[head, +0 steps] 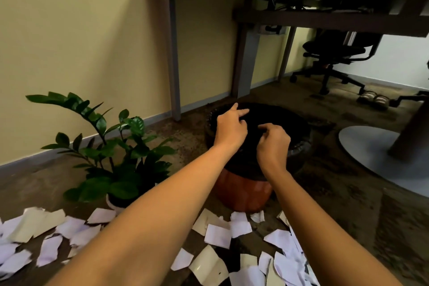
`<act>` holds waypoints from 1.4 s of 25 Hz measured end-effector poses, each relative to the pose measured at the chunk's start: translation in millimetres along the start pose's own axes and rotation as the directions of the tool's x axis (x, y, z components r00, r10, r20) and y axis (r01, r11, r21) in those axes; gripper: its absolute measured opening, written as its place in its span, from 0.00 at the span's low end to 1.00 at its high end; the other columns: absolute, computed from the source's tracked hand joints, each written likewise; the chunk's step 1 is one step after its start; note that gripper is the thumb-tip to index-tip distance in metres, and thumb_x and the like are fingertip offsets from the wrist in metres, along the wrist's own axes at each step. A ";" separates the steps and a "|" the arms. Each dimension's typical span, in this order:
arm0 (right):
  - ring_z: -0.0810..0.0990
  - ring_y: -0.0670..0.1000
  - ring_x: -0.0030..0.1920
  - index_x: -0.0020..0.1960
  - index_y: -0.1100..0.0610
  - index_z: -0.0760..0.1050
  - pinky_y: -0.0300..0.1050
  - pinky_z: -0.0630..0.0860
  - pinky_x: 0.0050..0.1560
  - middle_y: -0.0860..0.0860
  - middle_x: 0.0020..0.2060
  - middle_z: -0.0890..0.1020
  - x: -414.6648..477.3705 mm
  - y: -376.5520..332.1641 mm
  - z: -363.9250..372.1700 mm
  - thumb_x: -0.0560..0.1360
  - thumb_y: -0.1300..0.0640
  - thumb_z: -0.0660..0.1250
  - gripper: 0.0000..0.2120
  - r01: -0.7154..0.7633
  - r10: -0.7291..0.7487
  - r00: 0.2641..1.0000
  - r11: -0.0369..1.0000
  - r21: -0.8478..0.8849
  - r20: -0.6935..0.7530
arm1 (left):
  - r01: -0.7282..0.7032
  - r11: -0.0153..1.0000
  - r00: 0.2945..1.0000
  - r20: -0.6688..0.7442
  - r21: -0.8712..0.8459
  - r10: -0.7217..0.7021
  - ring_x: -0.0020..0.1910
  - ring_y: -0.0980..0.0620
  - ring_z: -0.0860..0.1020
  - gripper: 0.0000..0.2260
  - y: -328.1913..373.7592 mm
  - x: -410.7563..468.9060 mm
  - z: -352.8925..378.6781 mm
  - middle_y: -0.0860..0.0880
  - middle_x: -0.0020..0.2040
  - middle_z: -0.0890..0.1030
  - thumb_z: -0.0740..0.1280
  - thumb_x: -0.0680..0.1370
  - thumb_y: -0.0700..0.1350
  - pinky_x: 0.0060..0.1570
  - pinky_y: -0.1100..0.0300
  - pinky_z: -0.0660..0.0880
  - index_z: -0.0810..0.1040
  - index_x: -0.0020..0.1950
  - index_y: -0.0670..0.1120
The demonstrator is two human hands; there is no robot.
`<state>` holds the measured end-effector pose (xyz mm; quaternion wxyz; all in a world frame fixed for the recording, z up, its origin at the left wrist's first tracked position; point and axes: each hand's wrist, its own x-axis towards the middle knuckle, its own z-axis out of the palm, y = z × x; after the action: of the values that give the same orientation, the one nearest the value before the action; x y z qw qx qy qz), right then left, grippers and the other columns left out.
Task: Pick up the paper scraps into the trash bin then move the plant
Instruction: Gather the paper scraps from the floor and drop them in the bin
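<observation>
A trash bin [243,193] with an orange body and a black bag liner stands on the carpet in the middle. Both my hands hover over its dark opening. My left hand [229,127] has its thumb and forefinger stretched out and holds nothing. My right hand [274,139] hangs beside it with fingers loosely bent, and no paper shows in it. Several white paper scraps [218,234] lie scattered on the floor in front of the bin and to the left. A green leafy plant [111,146] in a white pot [113,202] stands left of the bin.
A desk leg [174,53] and a thicker one [243,62] stand behind the bin against the yellow wall. An office chair [336,58] and sandals [373,100] are at the back right. A grey round table base [371,153] lies to the right.
</observation>
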<state>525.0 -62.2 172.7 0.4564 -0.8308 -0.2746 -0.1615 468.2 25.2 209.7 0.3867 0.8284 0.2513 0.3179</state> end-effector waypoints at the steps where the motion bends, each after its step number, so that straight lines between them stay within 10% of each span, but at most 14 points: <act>1: 0.78 0.56 0.55 0.57 0.63 0.78 0.43 0.72 0.55 0.59 0.55 0.78 -9.6 -4.6 1.3 0.75 0.70 0.61 0.14 0.097 -0.097 0.994 0.995 -0.003 -0.056 | -0.040 0.999 0.994 -0.105 -0.018 0.037 0.54 0.57 0.78 0.15 -6.6 -8.7 -4.4 0.49 0.70 0.73 0.60 0.79 0.36 0.49 0.81 0.67 0.78 0.63 0.47; 5: 0.76 0.54 0.48 0.48 0.61 0.80 0.42 0.73 0.44 0.58 0.47 0.79 -60.0 -8.0 12.0 0.75 0.61 0.62 0.09 0.596 -0.605 0.789 0.796 -0.105 -0.105 | -0.165 0.986 0.925 -0.342 0.029 0.165 0.54 0.55 0.77 0.13 -46.7 -66.2 -17.4 0.49 0.54 0.80 0.62 0.76 0.33 0.56 0.69 0.70 0.81 0.53 0.45; 10: 0.76 0.55 0.40 0.42 0.58 0.80 0.46 0.70 0.35 0.56 0.43 0.81 -111.7 32.9 27.8 0.72 0.62 0.68 0.02 0.772 -0.753 0.634 0.604 -0.197 0.176 | -0.008 0.999 0.974 -0.227 0.045 0.018 0.67 0.55 0.67 0.18 -118.0 -163.2 -9.9 0.52 0.68 0.70 0.66 0.77 0.41 0.66 0.56 0.68 0.73 0.66 0.52; 13: 0.76 0.58 0.42 0.46 0.59 0.79 0.49 0.73 0.35 0.57 0.48 0.80 -135.5 72.6 33.0 0.66 0.69 0.71 0.10 0.756 -0.625 0.626 0.634 -0.164 0.467 | 0.201 0.959 0.971 0.085 0.202 -0.222 0.75 0.48 0.52 0.36 -152.3 -223.0 2.6 0.57 0.77 0.51 0.70 0.72 0.56 0.70 0.41 0.60 0.54 0.74 0.64; 16: 0.69 0.59 0.63 0.64 0.52 0.71 0.54 0.74 0.56 0.55 0.68 0.68 -154.2 115.4 29.1 0.73 0.53 0.70 0.20 0.595 -0.191 0.602 0.755 -0.276 0.775 | 0.379 0.799 0.775 0.313 0.466 -0.550 0.76 0.40 0.39 0.49 -180.3 -272.4 14.8 0.56 0.76 0.33 0.71 0.66 0.64 0.68 0.29 0.49 0.37 0.72 0.70; 21: 0.44 0.65 0.76 0.75 0.38 0.48 0.74 0.47 0.69 0.53 0.78 0.43 -170.1 170.7 17.9 0.64 0.25 0.62 0.46 0.306 0.408 0.468 0.757 -0.577 0.784 | 0.340 0.683 0.658 0.355 0.646 -0.664 0.75 0.35 0.37 0.55 -188.7 -294.4 27.5 0.51 0.73 0.25 0.75 0.62 0.64 0.67 0.28 0.48 0.34 0.71 0.69; 26: 0.31 0.60 0.75 0.76 0.38 0.39 0.67 0.37 0.73 0.60 0.76 0.36 -174.2 190.3 5.2 0.57 0.20 0.58 0.54 0.215 0.514 0.320 0.779 -0.590 0.796 | 0.359 0.597 0.539 0.363 0.718 -0.760 0.74 0.35 0.35 0.52 -187.9 -299.4 31.9 0.51 0.74 0.27 0.76 0.64 0.60 0.65 0.27 0.50 0.39 0.72 0.69; 35: 0.25 0.64 0.71 0.76 0.38 0.39 0.69 0.30 0.70 0.61 0.75 0.33 -194.8 163.7 4.3 0.66 0.35 0.71 0.52 0.496 0.246 -0.019 0.844 -0.204 0.969 | 0.476 0.547 0.648 0.145 0.689 -0.747 0.72 0.39 0.50 0.48 -179.2 -313.7 33.2 0.50 0.76 0.34 0.77 0.65 0.56 0.62 0.43 0.64 0.48 0.75 0.64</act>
<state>468.6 -189.5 -40.3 -0.1313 -0.7469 -0.5388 0.3669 250.9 -95.5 -54.6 0.2389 0.8058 0.5269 -0.1262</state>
